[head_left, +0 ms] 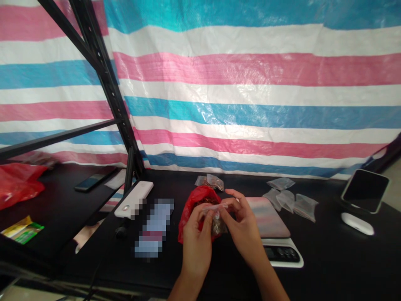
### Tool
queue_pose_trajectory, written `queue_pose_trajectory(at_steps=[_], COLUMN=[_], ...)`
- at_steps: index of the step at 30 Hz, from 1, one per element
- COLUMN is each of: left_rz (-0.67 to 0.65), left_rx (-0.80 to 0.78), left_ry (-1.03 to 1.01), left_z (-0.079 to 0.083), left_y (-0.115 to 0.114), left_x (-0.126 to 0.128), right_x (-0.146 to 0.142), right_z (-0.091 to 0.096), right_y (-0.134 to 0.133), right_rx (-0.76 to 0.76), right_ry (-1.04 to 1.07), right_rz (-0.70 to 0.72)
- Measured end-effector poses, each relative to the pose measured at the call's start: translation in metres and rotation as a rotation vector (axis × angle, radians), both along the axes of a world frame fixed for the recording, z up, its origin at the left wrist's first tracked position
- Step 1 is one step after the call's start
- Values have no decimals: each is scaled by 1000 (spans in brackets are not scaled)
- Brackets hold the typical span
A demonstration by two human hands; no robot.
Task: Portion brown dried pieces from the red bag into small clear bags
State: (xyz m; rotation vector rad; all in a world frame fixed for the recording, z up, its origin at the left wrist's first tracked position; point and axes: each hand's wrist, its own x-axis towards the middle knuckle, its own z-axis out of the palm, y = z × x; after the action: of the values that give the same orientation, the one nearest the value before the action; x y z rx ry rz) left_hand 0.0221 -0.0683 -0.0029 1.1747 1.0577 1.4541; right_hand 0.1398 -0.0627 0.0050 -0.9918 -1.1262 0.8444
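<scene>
My left hand (196, 236) and my right hand (242, 223) meet over the black table, both pinching the top edge of a small clear plastic bag (217, 219) that holds brown bits. Just behind the hands lies an open red plastic bag (194, 200) with more brown pieces inside. A filled small clear bag (209, 181) lies beyond it. To the right of my right hand stands a digital kitchen scale (278, 238) with a pinkish platform.
Several empty small clear bags (290, 196) lie at the back right. A phone on a stand (365, 190) and a white earbud case (357, 223) are far right. A white power bank (134, 198), a dark phone (90, 182), a red bag (17, 182) and a black rack post (106, 83) are on the left.
</scene>
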Motion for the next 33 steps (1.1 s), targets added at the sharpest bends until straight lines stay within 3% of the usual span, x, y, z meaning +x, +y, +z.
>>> queue_pose_trajectory(at_steps=[5, 22, 33], left_rz=[-52, 7, 12], left_rx=[-10, 24, 73], left_ry=[-34, 57, 113], left_z=[0, 4, 9], left_y=[-1, -2, -6], left_x=[3, 4, -6], right_x=[-2, -6, 0], right_z=[1, 2, 12], right_y=[-1, -5, -11], right_rx=[32, 1, -63], right_ry=[-11, -154, 87], right_rz=[-76, 1, 47])
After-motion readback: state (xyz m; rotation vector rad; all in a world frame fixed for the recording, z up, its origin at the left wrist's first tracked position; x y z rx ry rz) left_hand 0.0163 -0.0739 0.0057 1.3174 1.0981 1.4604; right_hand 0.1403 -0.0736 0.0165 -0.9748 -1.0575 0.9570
